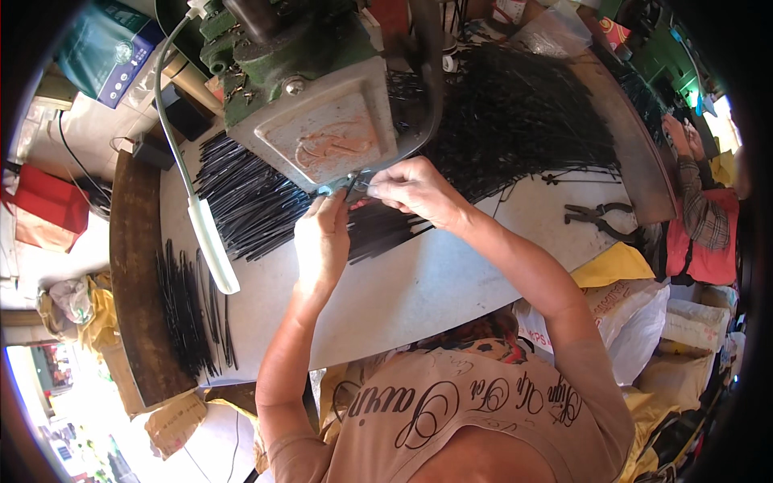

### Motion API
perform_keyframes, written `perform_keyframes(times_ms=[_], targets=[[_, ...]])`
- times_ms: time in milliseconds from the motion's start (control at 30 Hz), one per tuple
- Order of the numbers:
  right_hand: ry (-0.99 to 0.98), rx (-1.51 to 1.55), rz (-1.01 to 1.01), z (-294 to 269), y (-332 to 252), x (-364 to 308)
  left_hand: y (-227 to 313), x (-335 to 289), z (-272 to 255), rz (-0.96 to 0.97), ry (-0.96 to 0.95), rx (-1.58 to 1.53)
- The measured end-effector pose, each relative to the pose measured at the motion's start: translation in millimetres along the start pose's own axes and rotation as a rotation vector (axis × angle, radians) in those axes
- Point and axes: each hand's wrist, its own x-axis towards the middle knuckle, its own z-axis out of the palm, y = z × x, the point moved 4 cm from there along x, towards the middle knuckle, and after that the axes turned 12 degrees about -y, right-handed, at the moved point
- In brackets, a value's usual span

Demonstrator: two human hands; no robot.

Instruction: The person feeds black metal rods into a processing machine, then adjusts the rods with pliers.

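Both hands meet under the green bench press (310, 105): the left hand (322, 237) and right hand (415, 191) pinch a thin black rod (356, 187) at its die. This looks like the feeding step; next, the rod needs steady alignment, with fingers kept out of the die.

The person wears a sleeveless beige top (451, 419) with looping dark script lettering running across the chest in a curved line, edged with thin flourishes. Both arms are bare from the shoulder down, with no sleeves, watch or bracelets showing. The left hand (322, 241) and the right hand (415, 191) are ungloved, and no rings can be made out on the fingers.
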Motion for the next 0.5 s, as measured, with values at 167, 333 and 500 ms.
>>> perform_keyframes(times_ms=[167,333,500], targets=[[0.031,-0.037,-0.060,1,0,1,0,2,1,-0.002,-0.014,-0.023],[0.081,-0.085,-0.023,-6,2,-6,-3,11,8,-0.054,-0.048,-0.051],[0.077,-0.702,0.087,-14,10,-39,4,5,3,-0.139,-0.098,-0.213]])
